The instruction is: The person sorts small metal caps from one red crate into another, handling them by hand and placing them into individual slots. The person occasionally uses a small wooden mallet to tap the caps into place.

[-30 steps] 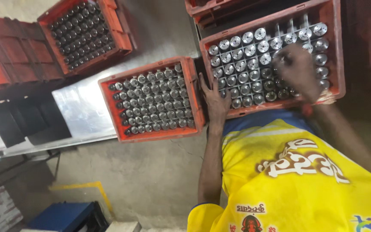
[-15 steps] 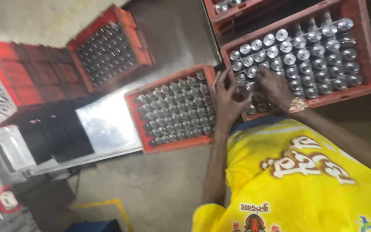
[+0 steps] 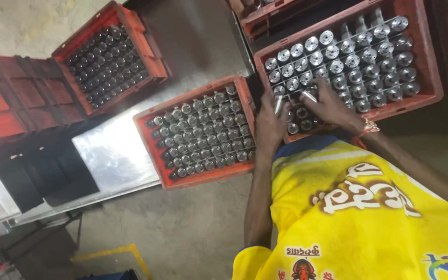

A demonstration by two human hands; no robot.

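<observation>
A red plastic crate [image 3: 427,67] at the upper right holds rows of silver-capped bottles [image 3: 356,54]. Both my hands are in its near left corner, where some cells look dark. My left hand [image 3: 268,126] is closed around the neck of a bottle [image 3: 278,105] at the crate's left wall. Beside it, my right hand [image 3: 334,108], with a bracelet on the wrist, grips another silver-topped bottle [image 3: 309,96]. My yellow shirt fills the lower right.
A second red crate [image 3: 154,150] full of capped bottles sits left of my hands on a shiny metal surface [image 3: 107,155]. Farther left are a crate of dark bottles [image 3: 151,62] and stacked red crates [image 3: 11,98]. Another crate [image 3: 265,15] lies beyond.
My right hand has come from the middle of the crate to its near left corner. My left hand has moved off the crate rim into that corner. Both now grip bottles.
</observation>
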